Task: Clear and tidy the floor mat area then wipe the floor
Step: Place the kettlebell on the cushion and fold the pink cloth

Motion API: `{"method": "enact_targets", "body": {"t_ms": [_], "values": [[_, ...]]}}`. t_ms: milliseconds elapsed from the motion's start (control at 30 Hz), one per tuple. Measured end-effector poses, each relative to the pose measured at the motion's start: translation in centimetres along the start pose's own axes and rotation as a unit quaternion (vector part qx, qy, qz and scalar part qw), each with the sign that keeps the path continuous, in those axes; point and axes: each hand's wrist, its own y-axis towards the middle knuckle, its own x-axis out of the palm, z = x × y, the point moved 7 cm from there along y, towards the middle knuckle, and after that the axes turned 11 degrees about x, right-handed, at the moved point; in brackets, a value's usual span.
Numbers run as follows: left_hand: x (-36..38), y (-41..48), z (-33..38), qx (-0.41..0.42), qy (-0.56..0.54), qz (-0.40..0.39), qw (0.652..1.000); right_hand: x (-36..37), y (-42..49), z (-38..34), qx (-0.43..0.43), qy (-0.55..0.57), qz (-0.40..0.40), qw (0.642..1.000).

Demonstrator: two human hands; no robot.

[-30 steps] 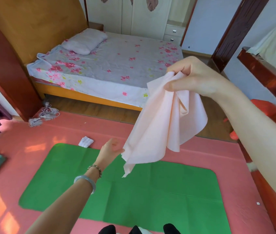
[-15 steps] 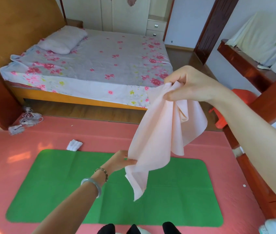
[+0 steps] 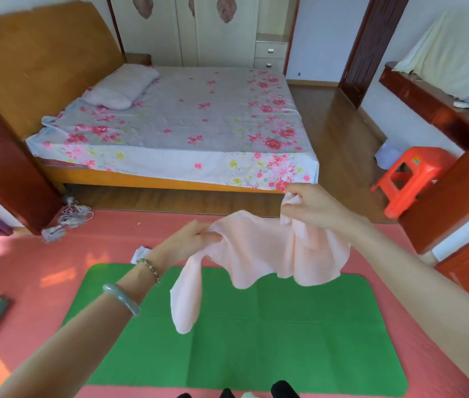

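A pale pink cloth (image 3: pixel 273 254) hangs spread in the air above the green mat (image 3: pixel 270 346), one corner drooping low. The left hand (image 3: pixel 191 242) has its grip pinching one upper edge, and the right hand (image 3: pixel 312 209) has its grip clenched round the other. The green mat lies on a pink floor mat (image 3: pixel 40 271) in front of the bed (image 3: pixel 187 124).

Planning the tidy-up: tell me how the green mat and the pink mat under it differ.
The green mat is smaller and lies on top of the pink mat, which spreads wider on every visible side. The green mat shows fold creases; the pink mat carries a small white cloth. Both lie flat.
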Motion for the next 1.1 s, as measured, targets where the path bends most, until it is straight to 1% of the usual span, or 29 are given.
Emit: {"method": "enact_targets", "body": {"t_ms": [67,133,200,233,300,400,467,533,600,700,833,933,1100], "values": [[-0.7,0.8,2.9,0.019,0.025,-0.027,0.999,2.1,0.0,-0.2,0.013,0.005,-0.041,0.999],[-0.5,1.6,5.7,0.048,0.088,-0.067,0.993,4.1,-0.4,-1.7,-0.014,0.036,-0.114,0.993],[0.2,2.1,7.5,0.056,0.118,-0.107,0.986,5.9,-0.8,-3.5,-0.055,0.051,-0.188,0.979],[0.5,2.2,7.9,0.057,0.13,-0.114,0.983,6.7,-0.7,-4.0,-0.066,0.043,-0.213,0.974],[0.6,2.1,8.3,0.048,0.138,-0.11,0.983,7.5,-0.7,-4.6,-0.07,0.024,-0.234,0.97],[-0.7,0.8,7.6,0.031,0.115,-0.069,0.991,6.5,-0.6,-5.0,-0.074,-0.046,-0.208,0.974],[-1.3,-0.4,5.6,-0.005,0.069,-0.045,0.997,5.6,-0.6,-5.2,-0.075,-0.05,-0.193,0.977],[-0.7,-1.8,3.7,-0.04,0.04,-0.058,0.997,5.1,-0.8,-5.9,-0.085,-0.043,-0.193,0.977],[0.2,-2.5,0.9,-0.076,0.073,-0.077,0.991,4.8,-0.9,-6.5,-0.095,-0.065,-0.184,0.976],[1.1,-3.3,-2.6,-0.114,0.067,-0.065,0.989,3.4,-0.7,-7.4,-0.094,-0.086,-0.154,0.98],[0.9,-5.0,-4.4,-0.136,0.035,-0.025,0.99,1.4,-0.2,-6.5,-0.076,-0.093,-0.135,0.984],[-0.4,-6.5,-5.9,-0.157,0.043,0.001,0.987,-0.6,0.3,-5.1,-0.068,-0.079,-0.115,0.988],[-4.5,-8.8,-7.9,-0.171,0.016,0.087,0.981,-3.2,1.1,-1.8,-0.021,-0.045,-0.098,0.994]]}}
